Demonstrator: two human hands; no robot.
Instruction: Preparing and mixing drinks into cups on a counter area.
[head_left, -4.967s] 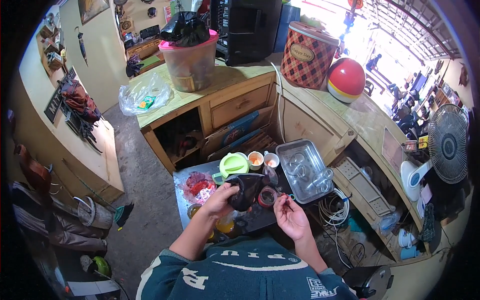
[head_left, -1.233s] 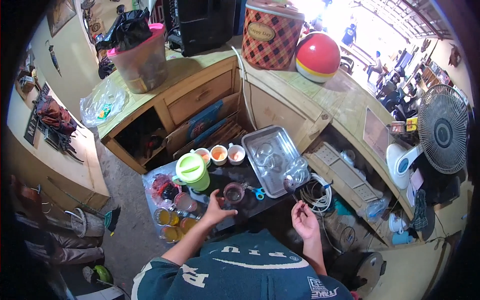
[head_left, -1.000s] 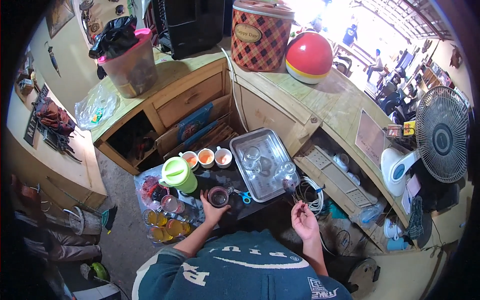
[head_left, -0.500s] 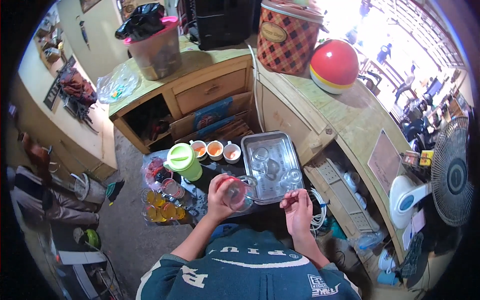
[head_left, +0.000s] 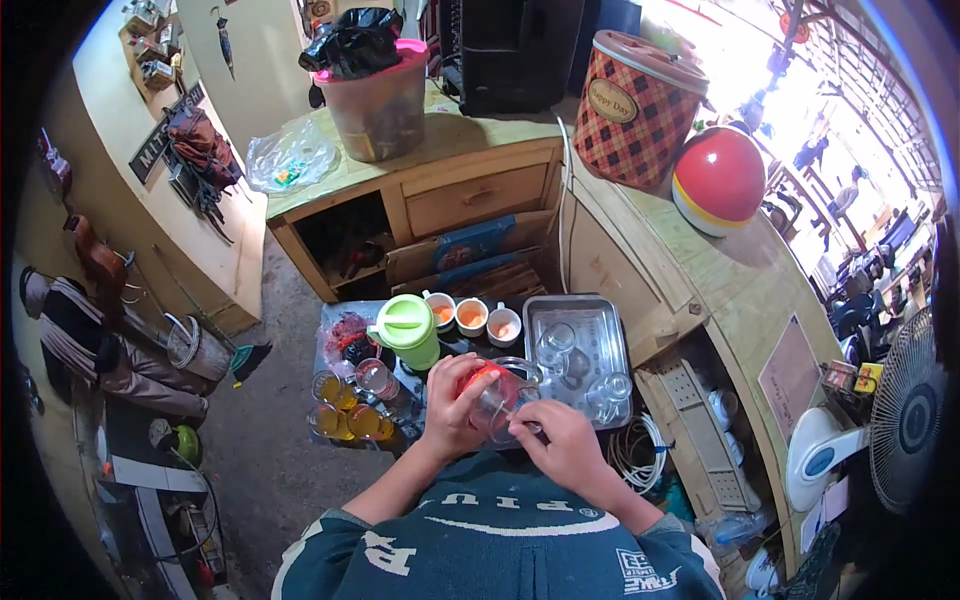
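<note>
Glass mug [head_left: 489, 408], lower centre, grasped tilted by left hand [head_left: 452, 408]; right hand [head_left: 562, 447] placed at its mouth, grip unclear; amber drinks [head_left: 368, 424], lower left, seemingly poured; clear glasses [head_left: 607, 397] in metal tray [head_left: 605, 343] apparently left unfilled

I am wearing this wide fisheye, left of a pair, on my head, and it is looking down and forward over my shirt [head_left: 500, 545] at the bottom edge. My left hand [head_left: 450, 408] and right hand [head_left: 562, 442] are showing close, just below centre; the counter [head_left: 745, 272] is curving farther off across the upper half.
</note>
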